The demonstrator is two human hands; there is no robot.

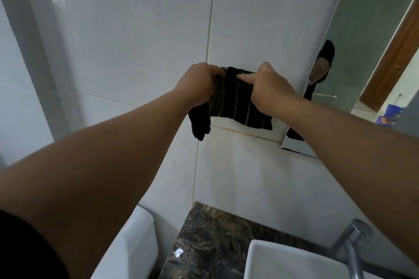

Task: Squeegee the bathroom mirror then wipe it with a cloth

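Note:
A dark cloth with thin pale stripes hangs against the white tiled wall, held up by both hands. My left hand grips its bunched left end, from which a corner droops down. My right hand pinches the right part, its forefinger stretched across the top edge. The mirror is mounted on the wall just right of the cloth and reflects my right hand and the cloth. No squeegee is in view.
Below are a dark marble counter, a white square basin with a chrome tap, and a white toilet tank at the lower left. The mirror reflects a wooden door frame.

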